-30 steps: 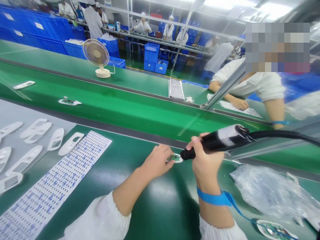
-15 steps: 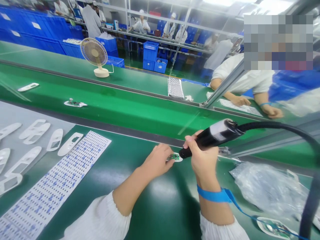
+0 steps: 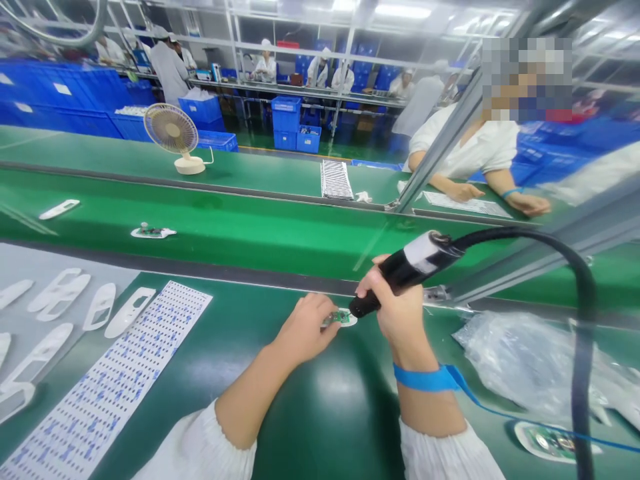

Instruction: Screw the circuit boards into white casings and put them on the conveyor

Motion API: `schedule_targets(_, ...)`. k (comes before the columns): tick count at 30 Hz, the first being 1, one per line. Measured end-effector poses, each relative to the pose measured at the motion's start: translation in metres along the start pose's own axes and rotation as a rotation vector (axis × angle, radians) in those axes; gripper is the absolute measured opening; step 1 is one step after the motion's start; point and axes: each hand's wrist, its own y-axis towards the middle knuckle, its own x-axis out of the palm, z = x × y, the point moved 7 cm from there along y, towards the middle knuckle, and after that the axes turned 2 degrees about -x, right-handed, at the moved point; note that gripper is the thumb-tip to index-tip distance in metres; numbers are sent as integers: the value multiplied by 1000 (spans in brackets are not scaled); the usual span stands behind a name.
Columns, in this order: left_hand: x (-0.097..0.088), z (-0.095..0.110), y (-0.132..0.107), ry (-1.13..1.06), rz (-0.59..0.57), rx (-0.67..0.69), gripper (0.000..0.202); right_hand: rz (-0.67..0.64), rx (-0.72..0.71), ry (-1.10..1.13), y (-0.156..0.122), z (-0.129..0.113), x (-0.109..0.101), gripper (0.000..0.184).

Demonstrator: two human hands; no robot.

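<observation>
My left hand (image 3: 309, 328) is closed around the near end of a small white plastic housing (image 3: 351, 321) with a green circuit board (image 3: 341, 317) in it, held down on the green bench. In my right hand (image 3: 397, 310) is a black electric screwdriver (image 3: 397, 270) with a pale band and a thick cable. It tilts down to the left, its tip at the right end of the housing. Whether the tip touches a screw is too small to tell. A blue wrist strap (image 3: 425, 378) circles my right wrist.
Several white plastic shells (image 3: 127, 313) and a sheet of blue-marked labels (image 3: 115, 380) lie at left. At right are clear plastic bags (image 3: 520, 360) and another housing with a board (image 3: 545, 441). Beyond runs a green conveyor belt (image 3: 250, 233); a fan (image 3: 173, 133) and a co-worker (image 3: 465, 143) are behind it.
The camera view has shifted, so the scene sits lower and slightly left. Both hands keep their hold, with the screwdriver still at the housing's right end.
</observation>
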Motion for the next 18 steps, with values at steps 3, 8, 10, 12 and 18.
schedule_targets(3,0,0,-1,6,19,11,11,63,-36,80,9,-6,-27,29)
schedule_targets(8,-1,1,-5,36,69,32,13,196,-13,62,20,-15,-83,30)
schedule_targets(10,-4,-1,-2,46,111,44,15,175,24,62,20,-15,-94,30)
schedule_targets(12,-11,-6,11,73,144,55,18,145,45,66,20,-14,-98,29)
schedule_targets(18,-44,-59,109,244,152,-152,22,9,95,31,19,-12,-82,27)
